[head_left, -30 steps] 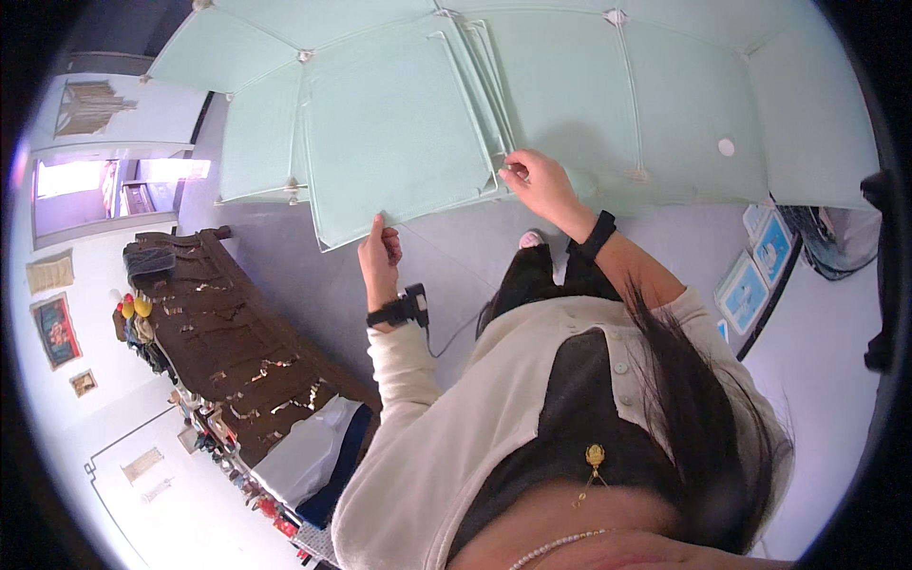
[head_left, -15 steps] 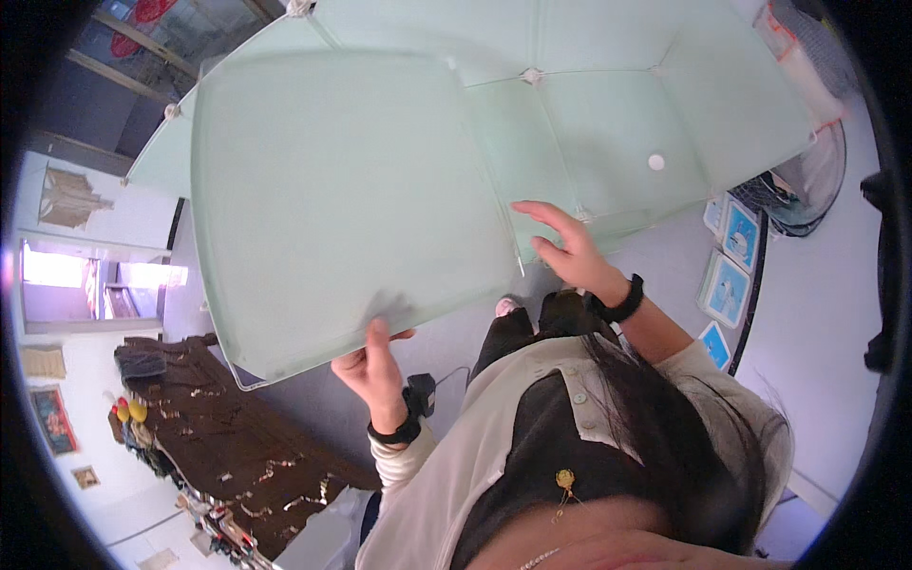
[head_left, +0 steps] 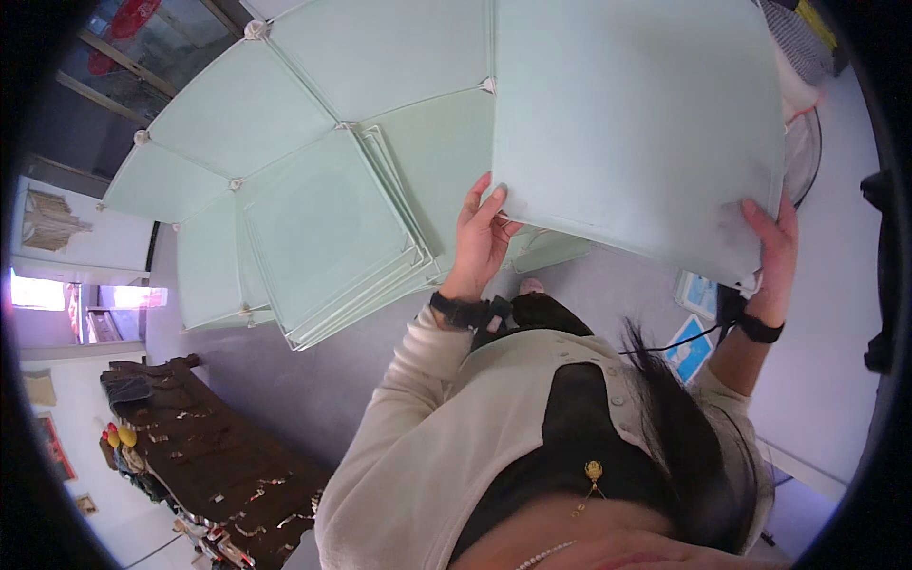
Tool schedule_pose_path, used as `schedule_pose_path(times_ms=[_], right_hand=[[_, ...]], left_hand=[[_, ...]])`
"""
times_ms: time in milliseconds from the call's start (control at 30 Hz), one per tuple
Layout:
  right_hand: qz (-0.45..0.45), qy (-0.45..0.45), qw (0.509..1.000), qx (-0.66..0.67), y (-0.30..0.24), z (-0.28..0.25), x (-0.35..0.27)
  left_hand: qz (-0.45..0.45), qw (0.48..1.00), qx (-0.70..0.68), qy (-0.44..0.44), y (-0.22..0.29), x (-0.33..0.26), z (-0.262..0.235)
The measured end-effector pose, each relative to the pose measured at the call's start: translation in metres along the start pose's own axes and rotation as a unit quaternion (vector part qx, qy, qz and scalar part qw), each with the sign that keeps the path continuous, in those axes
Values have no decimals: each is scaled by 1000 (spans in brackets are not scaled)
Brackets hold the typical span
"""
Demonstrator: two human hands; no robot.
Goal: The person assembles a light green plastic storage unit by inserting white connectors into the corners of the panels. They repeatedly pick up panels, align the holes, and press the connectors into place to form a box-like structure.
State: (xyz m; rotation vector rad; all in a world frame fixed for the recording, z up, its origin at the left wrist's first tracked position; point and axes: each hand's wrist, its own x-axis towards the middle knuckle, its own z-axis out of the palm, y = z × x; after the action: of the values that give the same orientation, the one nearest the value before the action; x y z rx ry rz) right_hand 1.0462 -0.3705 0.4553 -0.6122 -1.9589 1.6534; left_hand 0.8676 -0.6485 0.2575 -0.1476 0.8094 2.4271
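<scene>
Both my hands hold a square, translucent pale-green plastic panel (head_left: 636, 123) up on the right. My left hand (head_left: 480, 233) pinches its near left corner, thumb on top. At the near right corner my right hand (head_left: 774, 252) grips the edge, the thumb pressed on the surface and the other fingers partly hidden. Behind the panel stands a frame of similar panels (head_left: 399, 47) joined by white connectors (head_left: 256, 30); the raised panel covers its right part. Left of my left hand, a stack of loose panels (head_left: 332, 223) rests in an open cell.
Blue-and-white picture cards (head_left: 691, 350) lie at the right beside a dark edge. A dark brown wooden bench (head_left: 214, 437) with small things on it stands at the lower left. Grey floor (head_left: 304, 389) shows between bench and frame. A mesh bag (head_left: 807, 157) is at the far right.
The held panel has moved from left to right. My right hand, open before, now grips it too. The view has shifted, and the stacked panels at the left have come into sight.
</scene>
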Motion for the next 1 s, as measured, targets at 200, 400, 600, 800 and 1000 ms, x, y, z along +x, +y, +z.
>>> schedule_pose_path(times_ms=[200,400,600,800,1000], right_hand=[[-98,-101,984,-111,-43,19,32],[-119,-119,952,-254,-35,53,42],[-135,-125,932,-311,-33,63,39],[-119,-122,939,-298,-31,68,35],[-141,-132,930,-313,-38,76,32]], left_hand=[[-199,979,24,-24,-68,41,-30],[-240,951,-172,89,-110,21,-8],[-282,932,-218,60,-117,22,-9],[-239,936,-257,17,-120,23,-20],[-248,934,-255,43,-119,22,-16]])
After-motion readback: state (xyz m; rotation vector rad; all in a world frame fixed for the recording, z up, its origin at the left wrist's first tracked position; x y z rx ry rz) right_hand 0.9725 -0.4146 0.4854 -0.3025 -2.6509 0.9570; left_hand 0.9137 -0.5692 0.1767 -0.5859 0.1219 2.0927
